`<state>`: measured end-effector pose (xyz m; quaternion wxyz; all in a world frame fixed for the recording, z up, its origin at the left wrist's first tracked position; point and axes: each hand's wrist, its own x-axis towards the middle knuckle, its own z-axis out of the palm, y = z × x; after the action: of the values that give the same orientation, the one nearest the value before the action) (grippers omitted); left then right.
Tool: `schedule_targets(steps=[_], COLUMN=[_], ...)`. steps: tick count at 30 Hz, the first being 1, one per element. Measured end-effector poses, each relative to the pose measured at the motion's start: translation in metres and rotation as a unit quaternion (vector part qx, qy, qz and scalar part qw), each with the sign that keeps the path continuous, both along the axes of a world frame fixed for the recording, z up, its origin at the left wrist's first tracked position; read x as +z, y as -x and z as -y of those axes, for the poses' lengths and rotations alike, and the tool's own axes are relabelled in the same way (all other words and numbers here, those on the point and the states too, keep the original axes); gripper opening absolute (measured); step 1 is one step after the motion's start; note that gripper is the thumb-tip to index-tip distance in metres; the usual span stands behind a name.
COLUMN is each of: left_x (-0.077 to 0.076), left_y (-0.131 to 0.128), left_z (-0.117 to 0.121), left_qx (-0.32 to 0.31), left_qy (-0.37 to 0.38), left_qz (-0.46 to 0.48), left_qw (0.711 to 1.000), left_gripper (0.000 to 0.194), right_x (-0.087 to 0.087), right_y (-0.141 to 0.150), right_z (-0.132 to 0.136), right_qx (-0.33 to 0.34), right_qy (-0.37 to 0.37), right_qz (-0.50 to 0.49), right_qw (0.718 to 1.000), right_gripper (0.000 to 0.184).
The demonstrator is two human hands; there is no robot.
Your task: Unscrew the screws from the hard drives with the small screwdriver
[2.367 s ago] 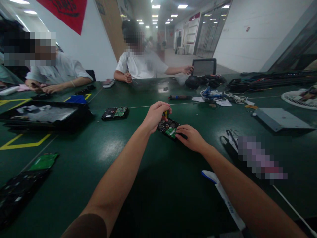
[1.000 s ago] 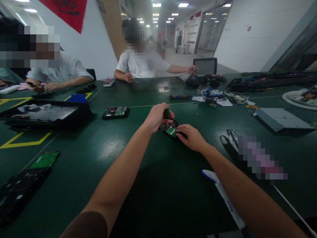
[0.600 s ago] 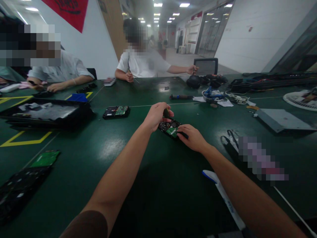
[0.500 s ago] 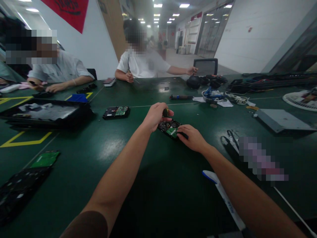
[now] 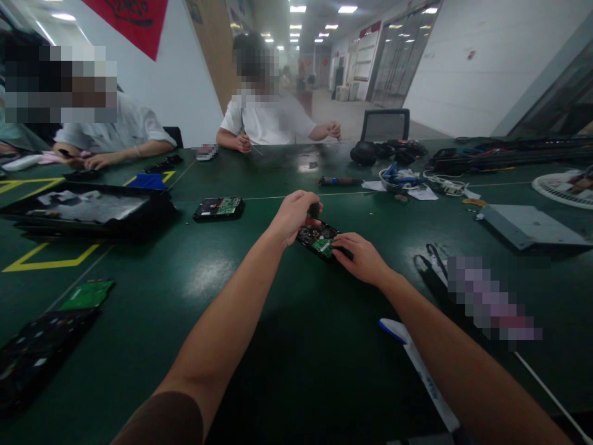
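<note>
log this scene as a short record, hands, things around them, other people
left hand: gripping a dark handle at the device
right hand: fingers touching the device's right end
device: black, green circuit board showing, on the table
leftward: similar unit, then black tray
rightward: grey metal box
other people: person opposite, person farther left

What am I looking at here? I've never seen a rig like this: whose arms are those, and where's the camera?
There's no robot: the arms belong to a person wearing the camera on their head, looking forward and down. The left hand holds a dark-handled tool, mostly hidden, over an opened device with a green board. The right hand is at the device's right end, with a small black thing I can't identify. On the green table are a similar device, a black tray to the left and a grey metal box to the right.
</note>
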<state>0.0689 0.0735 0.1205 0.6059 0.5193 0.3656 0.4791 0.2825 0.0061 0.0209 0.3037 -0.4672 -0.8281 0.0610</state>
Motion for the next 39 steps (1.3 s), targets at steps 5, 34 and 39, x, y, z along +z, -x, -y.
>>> schedule_targets(steps=[5, 34, 39], left_x=[0.0016, -0.0014, -0.0054], left_y=[0.0036, 0.0016, -0.0012], left_z=[-0.0006, 0.0, -0.0025], left_qx=[0.01, -0.034, -0.057], left_qy=[-0.015, -0.024, 0.027], left_qz=[-0.014, -0.017, 0.031], left_qw=[1.0, 0.999, 0.998], left_gripper=[0.012, 0.017, 0.016], right_x=[-0.0005, -0.001, -0.0015], right_y=[-0.0003, 0.0007, 0.0004], right_z=[0.0001, -0.0003, -0.0001], right_qx=[0.003, 0.003, 0.002], right_qy=[-0.004, -0.008, -0.011], right_qz=[0.001, -0.005, -0.006], right_qw=[1.0, 1.0, 1.0], right_gripper=[0.02, 0.019, 0.018])
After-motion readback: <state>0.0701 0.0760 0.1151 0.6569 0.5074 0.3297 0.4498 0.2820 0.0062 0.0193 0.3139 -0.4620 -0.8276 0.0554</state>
